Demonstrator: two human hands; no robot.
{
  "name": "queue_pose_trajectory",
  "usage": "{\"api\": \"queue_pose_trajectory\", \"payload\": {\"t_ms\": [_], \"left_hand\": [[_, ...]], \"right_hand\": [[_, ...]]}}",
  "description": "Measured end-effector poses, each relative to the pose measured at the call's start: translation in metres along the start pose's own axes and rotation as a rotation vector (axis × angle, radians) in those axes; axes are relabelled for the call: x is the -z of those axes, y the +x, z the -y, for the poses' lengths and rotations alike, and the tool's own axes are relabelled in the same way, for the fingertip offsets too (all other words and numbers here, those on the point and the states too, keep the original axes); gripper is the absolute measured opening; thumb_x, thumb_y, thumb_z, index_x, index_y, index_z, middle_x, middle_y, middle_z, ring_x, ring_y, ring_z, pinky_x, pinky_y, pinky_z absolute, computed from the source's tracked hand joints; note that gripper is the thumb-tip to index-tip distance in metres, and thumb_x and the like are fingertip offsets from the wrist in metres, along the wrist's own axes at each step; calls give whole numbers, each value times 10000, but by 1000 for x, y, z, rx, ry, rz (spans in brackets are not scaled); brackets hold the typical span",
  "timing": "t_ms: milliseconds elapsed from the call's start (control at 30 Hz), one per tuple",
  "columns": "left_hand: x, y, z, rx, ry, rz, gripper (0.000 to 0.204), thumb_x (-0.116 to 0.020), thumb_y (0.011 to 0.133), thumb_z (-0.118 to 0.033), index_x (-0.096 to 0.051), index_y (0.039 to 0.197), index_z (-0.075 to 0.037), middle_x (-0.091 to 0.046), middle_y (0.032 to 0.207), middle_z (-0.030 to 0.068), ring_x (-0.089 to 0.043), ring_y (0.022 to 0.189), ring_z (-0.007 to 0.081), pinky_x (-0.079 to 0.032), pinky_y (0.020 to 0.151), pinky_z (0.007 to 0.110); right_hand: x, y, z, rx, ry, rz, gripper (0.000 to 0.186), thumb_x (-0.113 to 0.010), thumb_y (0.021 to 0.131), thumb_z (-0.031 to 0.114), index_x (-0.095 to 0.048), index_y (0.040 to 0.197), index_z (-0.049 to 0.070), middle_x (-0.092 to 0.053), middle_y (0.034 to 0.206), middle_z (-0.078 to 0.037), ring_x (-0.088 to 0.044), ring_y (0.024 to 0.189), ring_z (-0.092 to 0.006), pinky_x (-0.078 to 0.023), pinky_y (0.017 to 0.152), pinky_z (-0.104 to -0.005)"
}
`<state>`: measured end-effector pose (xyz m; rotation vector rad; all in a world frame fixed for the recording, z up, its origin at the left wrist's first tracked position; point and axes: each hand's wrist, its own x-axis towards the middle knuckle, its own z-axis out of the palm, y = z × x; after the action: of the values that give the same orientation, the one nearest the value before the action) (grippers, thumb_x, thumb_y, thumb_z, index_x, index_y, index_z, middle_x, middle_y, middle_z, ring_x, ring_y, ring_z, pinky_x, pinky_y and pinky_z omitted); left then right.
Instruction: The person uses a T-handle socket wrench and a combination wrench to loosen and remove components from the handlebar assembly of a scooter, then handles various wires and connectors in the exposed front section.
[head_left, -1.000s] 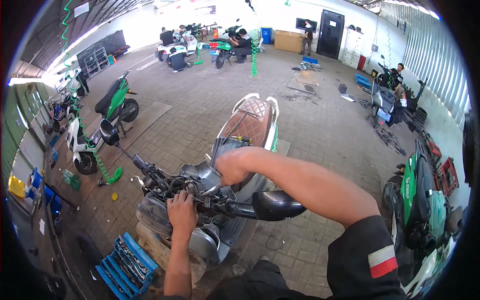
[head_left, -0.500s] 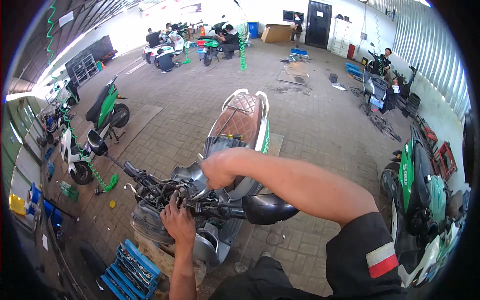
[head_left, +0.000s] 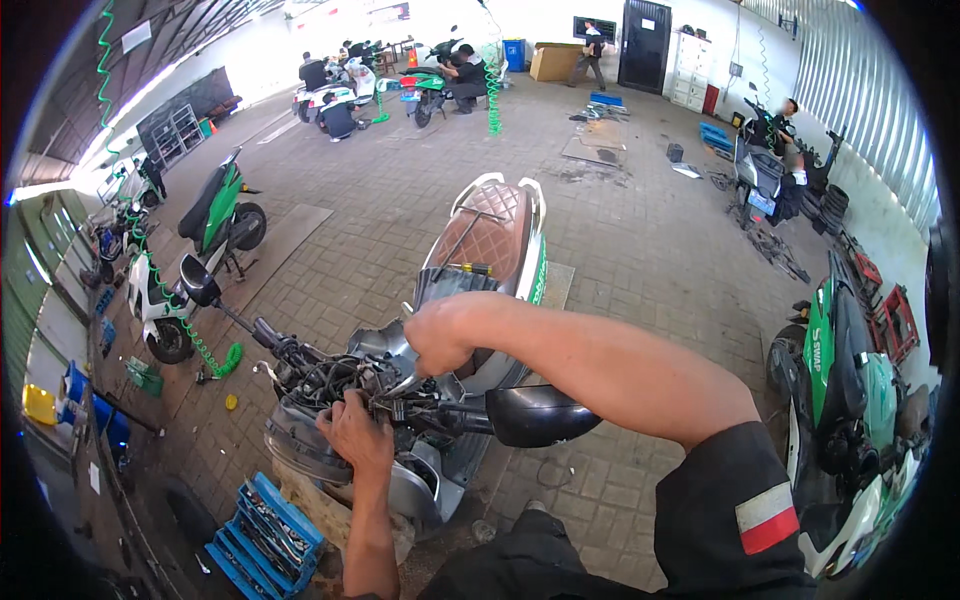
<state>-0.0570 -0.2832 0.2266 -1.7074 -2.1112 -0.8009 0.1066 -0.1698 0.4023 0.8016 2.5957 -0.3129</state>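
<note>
In front of me stands a scooter with its front stripped, bare wiring showing around the handlebar. My left hand reaches into that wiring from the near side, fingers curled and their tips hidden among cables. Across the far side, my right hand is closed with its knuckles up. A slim silvery metal tool sticks out below it toward the wiring; its exact kind does not show. Behind this hand is the scooter's brown quilted seat, with a yellow-and-black handled tool lying at its front end.
Black mirrors jut out at both ends of the handlebar. A blue toolbox full of tools stands open at the lower left. Green scooters are parked on either side. Several people work on scooters farther back.
My left hand's fingers, stretched out before, have bent down into the wiring. My right hand stays nearly in place. A person at the back has stepped away from the large brown box.
</note>
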Motion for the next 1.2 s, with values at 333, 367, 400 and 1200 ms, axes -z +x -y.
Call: {"api": "queue_pose_trajectory", "payload": {"t_ms": [333, 367, 400, 1200], "left_hand": [[-4, 6, 28, -190, -10, 129, 437, -790, 678, -112, -668, 1097, -123, -663, 979, 75, -609, 969, 273, -389, 911, 440], [-4, 4, 31, -219, -12, 144, 408, -776, 685, -105, -681, 1081, -116, -656, 980, 76, -606, 968, 276, -393, 908, 440], [-5, 3, 31, -219, -9, 147, 408, -776, 685, -105, -681, 1081, -116, -656, 980, 76, -606, 968, 276, -393, 908, 440], [-7, -3, 7, -34, 24, -36, 390, -799, 671, -96, -560, 978, -65, -664, 893, 134, -616, 926, 339, -383, 970, 487]], "right_hand": [[-3, 1, -3, 30, -14, -25, 432, -619, 888, 366, -738, 976, -40, -714, 1034, -238, -684, 998, -376, -533, 871, -456], [-4, 3, -3, 32, -11, -24, 432, -619, 888, 366, -738, 976, -40, -714, 1034, -238, -684, 998, -376, -533, 871, -456], [-5, 4, -4, 27, -10, -14, 435, -621, 889, 370, -738, 977, -40, -713, 1039, -237, -683, 1002, -377, -534, 871, -456], [-12, 15, -6, -11, 30, 9, 480, -641, 887, 406, -726, 1065, -32, -703, 1125, -216, -663, 1071, -370, -527, 907, -454]]}}
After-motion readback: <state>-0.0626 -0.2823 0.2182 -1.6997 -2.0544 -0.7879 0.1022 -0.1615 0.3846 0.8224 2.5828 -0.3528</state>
